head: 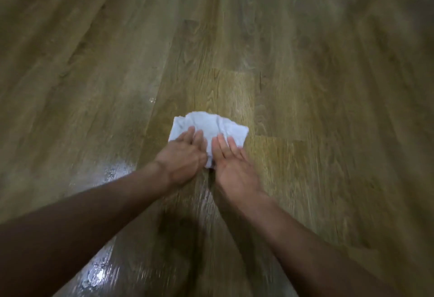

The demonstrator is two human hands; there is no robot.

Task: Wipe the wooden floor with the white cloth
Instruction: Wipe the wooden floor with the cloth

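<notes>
Cloth [209, 130]: white, crumpled, lying on the floor [317, 85] at centre view, directly ahead of the person. Left hand [182, 155] and right hand [231, 162]: side by side, both flat with fingers extended, pressing the near half of the cloth down; neither clenches nor pinches it. Floor: wood-grain planks, with wet, glossy patches [117, 170] near the left forearm and closer to the viewer; the boards beyond the cloth look duller. Step in hand, as judged: a two-handed wiping stroke. The next move likely calls for even downward pressure while sliding the cloth, then shifting sideways toward the wet patches at left.
</notes>
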